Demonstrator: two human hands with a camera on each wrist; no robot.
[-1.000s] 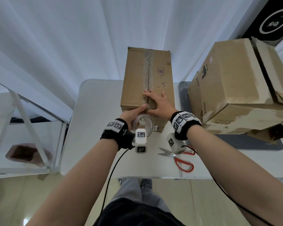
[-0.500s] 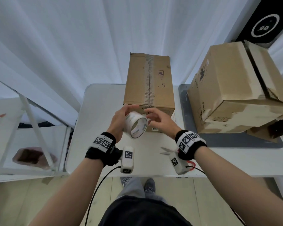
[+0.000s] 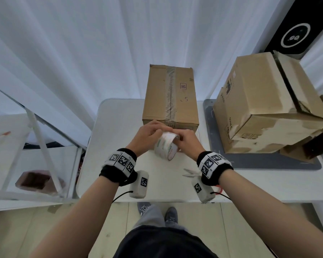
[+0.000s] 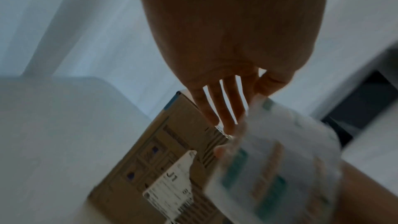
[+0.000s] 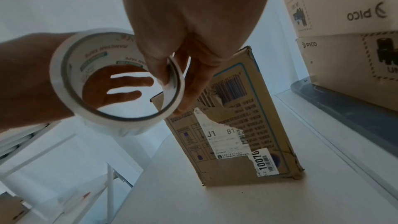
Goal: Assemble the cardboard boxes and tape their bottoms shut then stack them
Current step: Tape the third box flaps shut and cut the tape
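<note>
The box (image 5: 234, 125) at the table's far edge bears a torn label (image 5: 224, 135) reading "J1", "B1" and "10070". The stacked boxes (image 5: 353, 28) at the right edge read "PICO".

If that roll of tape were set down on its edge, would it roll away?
Probably: the tape roll is a round, hollow ring, likely light. Laid flat on the table it should stay. Both hands grip its rim easily, so it seems stiff.

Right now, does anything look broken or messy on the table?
Yes. The white label on the near side of the small box is ripped, with jagged edges. The big boxes to the right sit crookedly stacked, with scuffed, peeling faces. The scissors lie partly hidden under the right wrist.
</note>
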